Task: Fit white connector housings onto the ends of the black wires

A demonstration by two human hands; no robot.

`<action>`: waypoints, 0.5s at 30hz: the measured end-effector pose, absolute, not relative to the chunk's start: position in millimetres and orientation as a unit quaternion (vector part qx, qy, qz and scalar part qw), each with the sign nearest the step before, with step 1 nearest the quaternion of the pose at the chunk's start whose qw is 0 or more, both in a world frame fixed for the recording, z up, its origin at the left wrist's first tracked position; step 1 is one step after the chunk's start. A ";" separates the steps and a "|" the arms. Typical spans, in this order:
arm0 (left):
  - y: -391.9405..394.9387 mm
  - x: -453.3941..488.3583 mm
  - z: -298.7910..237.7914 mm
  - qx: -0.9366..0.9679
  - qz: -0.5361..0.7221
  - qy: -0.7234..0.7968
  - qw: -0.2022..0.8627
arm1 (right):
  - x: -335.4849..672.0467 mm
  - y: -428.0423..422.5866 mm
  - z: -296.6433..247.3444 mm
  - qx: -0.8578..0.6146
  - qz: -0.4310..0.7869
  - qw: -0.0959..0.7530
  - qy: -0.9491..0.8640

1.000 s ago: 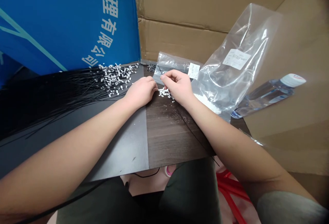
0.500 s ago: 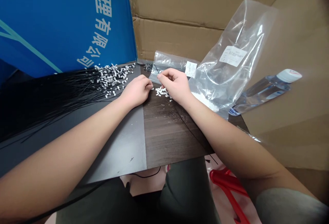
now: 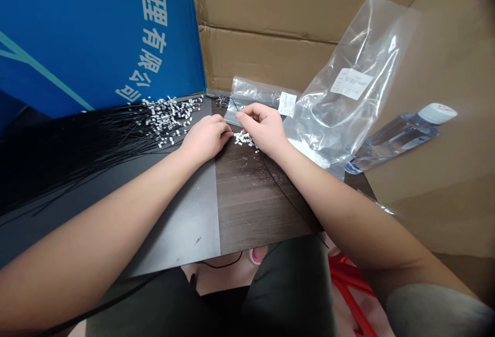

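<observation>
My left hand [image 3: 207, 138] rests on the dark table [image 3: 247, 203] with its fingers curled, its fingertips at a small heap of white plastic pieces [image 3: 243, 138]. My right hand [image 3: 263, 128] is beside it, fingers pinched on a thin black wire [image 3: 233, 103] that sticks up from the fingertips. What the left fingers hold, if anything, is too small to make out. A bundle of black wires [image 3: 77, 138] tipped with white pieces [image 3: 170, 112] lies spread to the left.
A small clear bag [image 3: 255, 94] lies behind my hands. A large clear bag [image 3: 348, 89] with white pieces leans on the cardboard wall [image 3: 270, 12] at right. A water bottle [image 3: 398, 138] lies at far right. A blue printed board [image 3: 96, 32] stands at back left.
The view shifted slightly left. My hands stayed over the white heap, the left fingertips closing in toward the right hand.
</observation>
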State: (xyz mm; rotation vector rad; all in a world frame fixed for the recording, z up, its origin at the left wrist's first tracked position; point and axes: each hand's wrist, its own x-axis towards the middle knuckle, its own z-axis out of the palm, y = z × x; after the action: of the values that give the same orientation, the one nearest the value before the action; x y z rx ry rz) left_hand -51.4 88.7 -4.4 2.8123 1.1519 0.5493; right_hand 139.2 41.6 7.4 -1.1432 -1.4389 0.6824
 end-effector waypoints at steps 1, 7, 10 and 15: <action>87.8 -50.3 -4.1 0.909 0.173 0.379 0.024 | 139.1 40.9 8.6 -0.486 0.291 0.556 -0.608; 79.6 -53.6 3.0 0.851 0.282 0.437 0.074 | 141.5 37.9 14.1 -0.491 0.305 0.561 -0.592; 73.0 -58.1 17.4 0.777 0.377 0.473 0.174 | 142.4 37.5 15.2 -0.485 0.343 0.559 -0.579; 60.0 -61.7 41.2 0.533 0.482 0.441 0.538 | 136.9 35.9 17.8 -0.455 0.416 0.552 -0.562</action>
State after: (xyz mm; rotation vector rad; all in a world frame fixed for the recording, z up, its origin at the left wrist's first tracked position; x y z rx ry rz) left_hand -61.7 60.0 41.2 1.2676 1.0491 1.1471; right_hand 136.9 35.9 17.8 -1.0761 -1.3287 0.9831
